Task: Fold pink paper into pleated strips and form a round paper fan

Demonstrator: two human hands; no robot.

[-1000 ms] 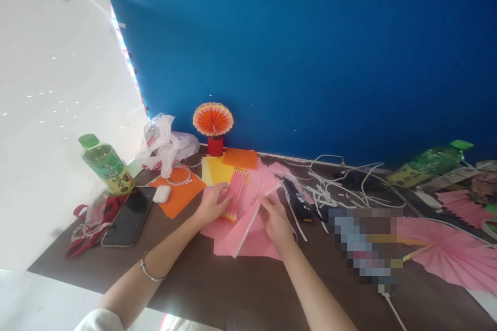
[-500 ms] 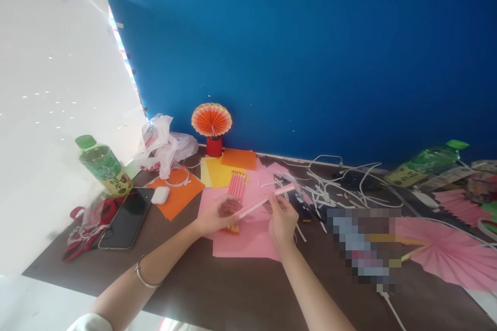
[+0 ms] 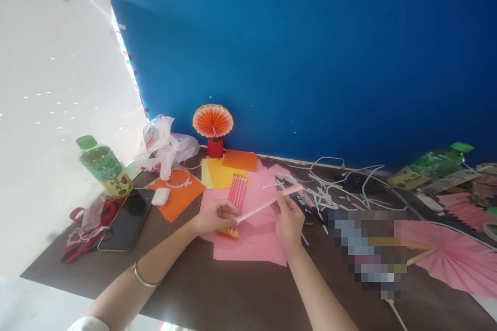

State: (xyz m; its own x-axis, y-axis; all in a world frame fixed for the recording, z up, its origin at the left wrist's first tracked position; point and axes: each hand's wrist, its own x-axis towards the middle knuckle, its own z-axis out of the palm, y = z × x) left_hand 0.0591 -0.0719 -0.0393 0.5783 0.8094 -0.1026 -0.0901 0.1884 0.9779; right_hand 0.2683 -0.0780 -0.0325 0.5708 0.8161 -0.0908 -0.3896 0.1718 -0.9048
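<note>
A narrow pink-and-white strip (image 3: 257, 210) slants up to the right between my hands. Its lower end is pinched in the fingertips of my left hand (image 3: 216, 216). Farther along, the thumb and fingers of my right hand (image 3: 289, 221) grip the strip, and its upper end sticks out past them. Under and beside my left hand lies an accordion-pleated pink paper (image 3: 237, 195) with yellow edges, partly covered by the fingers. Flat pink sheets (image 3: 248, 249) are spread on the table beneath both hands.
An orange paper fan (image 3: 213, 121) stands on a red base at the wall. Left are a phone (image 3: 127, 220), a white case (image 3: 161, 196) and a green-capped bottle (image 3: 105, 168). White cables (image 3: 330, 186), paper scraps and a pink fan (image 3: 446, 256) lie to the right.
My right hand has moved slightly right and down along with the strip. The left hand keeps its pinch, and more of the pleated paper's lower yellow edge shows.
</note>
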